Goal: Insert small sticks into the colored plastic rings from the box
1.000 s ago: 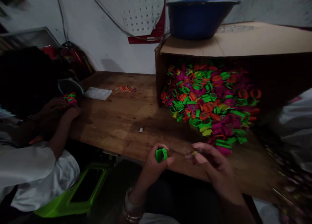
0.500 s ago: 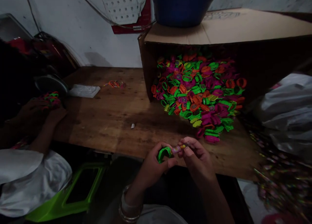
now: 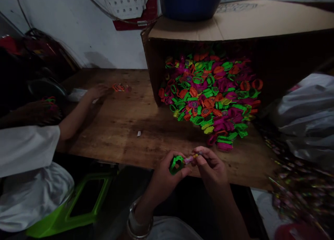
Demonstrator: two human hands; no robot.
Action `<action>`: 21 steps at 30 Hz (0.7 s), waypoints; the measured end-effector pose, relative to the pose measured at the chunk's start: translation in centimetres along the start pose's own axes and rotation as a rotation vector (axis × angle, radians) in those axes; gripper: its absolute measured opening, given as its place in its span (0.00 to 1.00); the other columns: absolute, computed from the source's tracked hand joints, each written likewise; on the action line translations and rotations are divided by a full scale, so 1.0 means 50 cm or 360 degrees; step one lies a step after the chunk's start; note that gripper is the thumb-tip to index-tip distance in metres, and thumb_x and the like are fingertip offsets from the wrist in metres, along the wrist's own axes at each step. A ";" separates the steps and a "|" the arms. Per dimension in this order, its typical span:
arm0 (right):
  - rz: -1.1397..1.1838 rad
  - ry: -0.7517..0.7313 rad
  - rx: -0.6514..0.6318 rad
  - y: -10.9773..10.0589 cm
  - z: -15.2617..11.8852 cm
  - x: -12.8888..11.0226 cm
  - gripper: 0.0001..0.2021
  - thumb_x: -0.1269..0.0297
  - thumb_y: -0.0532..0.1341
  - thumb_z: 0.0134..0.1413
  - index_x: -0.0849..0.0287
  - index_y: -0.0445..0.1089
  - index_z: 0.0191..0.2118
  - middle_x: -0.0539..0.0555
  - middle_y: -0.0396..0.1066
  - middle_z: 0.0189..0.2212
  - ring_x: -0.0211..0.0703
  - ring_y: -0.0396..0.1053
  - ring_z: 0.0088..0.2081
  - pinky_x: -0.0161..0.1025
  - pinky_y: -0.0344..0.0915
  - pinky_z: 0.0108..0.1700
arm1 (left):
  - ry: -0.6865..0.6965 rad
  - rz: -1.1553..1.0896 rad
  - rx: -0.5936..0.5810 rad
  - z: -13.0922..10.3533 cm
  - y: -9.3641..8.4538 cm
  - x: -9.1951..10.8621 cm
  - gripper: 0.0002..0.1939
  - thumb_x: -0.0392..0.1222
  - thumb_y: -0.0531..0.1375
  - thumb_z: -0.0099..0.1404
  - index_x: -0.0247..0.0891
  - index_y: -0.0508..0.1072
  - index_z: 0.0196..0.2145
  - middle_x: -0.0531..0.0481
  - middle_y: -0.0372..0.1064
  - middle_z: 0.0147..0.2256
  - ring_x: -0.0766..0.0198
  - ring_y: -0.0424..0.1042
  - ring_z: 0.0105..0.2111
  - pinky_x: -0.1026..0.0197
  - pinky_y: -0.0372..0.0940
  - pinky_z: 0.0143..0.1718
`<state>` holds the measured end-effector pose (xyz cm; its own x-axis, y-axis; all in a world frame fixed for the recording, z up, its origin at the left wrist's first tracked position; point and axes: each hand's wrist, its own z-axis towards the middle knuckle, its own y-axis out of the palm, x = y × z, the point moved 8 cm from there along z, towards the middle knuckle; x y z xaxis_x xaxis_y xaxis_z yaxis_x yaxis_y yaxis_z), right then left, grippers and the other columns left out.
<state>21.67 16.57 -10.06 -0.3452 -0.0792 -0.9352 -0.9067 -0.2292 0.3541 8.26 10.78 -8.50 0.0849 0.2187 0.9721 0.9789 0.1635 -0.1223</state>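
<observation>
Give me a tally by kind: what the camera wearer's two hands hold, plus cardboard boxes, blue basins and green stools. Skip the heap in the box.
Green ring-shaped piece, in the left hand: 1
Small pink-and-yellow piece, in the right hand: 1
Cardboard box: 1
Blue basin: 1
Green stool: 1
Total: 5

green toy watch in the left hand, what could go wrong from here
The green toy watch in the left hand, or the small pink-and-yellow piece pinched in the right hand, could slip and drop, since both hands are near the table edge. The right hand is also close to the pile of toy watches spilling from the cardboard box, so a bump might scatter loose ones.
</observation>
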 end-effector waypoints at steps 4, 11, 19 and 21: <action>-0.0179 -0.0083 0.0175 -0.006 -0.012 -0.014 0.07 0.62 0.68 0.49 0.55 0.75 0.35 0.47 0.74 0.24 0.36 0.72 0.26 0.31 0.70 0.31 | 0.0072 -0.0055 0.0046 0.002 -0.007 0.011 0.09 0.45 0.61 0.58 0.39 0.70 0.36 0.53 0.70 0.34 0.64 0.67 0.34 0.64 0.60 0.38; -0.0661 -0.0315 0.0473 -0.017 -0.056 -0.037 0.06 0.62 0.66 0.50 0.53 0.76 0.36 0.51 0.77 0.33 0.41 0.74 0.32 0.37 0.72 0.37 | 0.0041 -0.0172 0.0075 0.010 -0.009 -0.016 0.11 0.48 0.60 0.59 0.37 0.70 0.32 0.55 0.64 0.25 0.68 0.61 0.26 0.66 0.57 0.28; -0.0836 -0.0343 0.0351 -0.021 -0.018 -0.013 0.08 0.62 0.65 0.52 0.54 0.76 0.39 0.55 0.77 0.35 0.46 0.75 0.35 0.42 0.73 0.39 | -0.0199 -0.0256 0.0063 0.030 0.005 -0.104 0.27 0.41 0.68 0.50 0.37 0.71 0.49 0.44 0.73 0.44 0.60 0.72 0.38 0.64 0.67 0.34; -0.0747 -0.0360 0.0130 0.003 -0.010 -0.011 0.14 0.65 0.63 0.54 0.53 0.73 0.48 0.55 0.77 0.40 0.45 0.75 0.39 0.42 0.73 0.42 | -0.0296 -0.0357 -0.0001 0.050 -0.003 -0.113 0.23 0.43 0.68 0.51 0.34 0.73 0.45 0.45 0.75 0.38 0.62 0.72 0.31 0.65 0.67 0.27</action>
<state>21.86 16.11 -9.49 0.0673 0.2274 -0.9715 -0.9891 -0.1127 -0.0950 7.18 11.92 -14.45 -0.1692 0.3497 0.9214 0.9695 0.2273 0.0918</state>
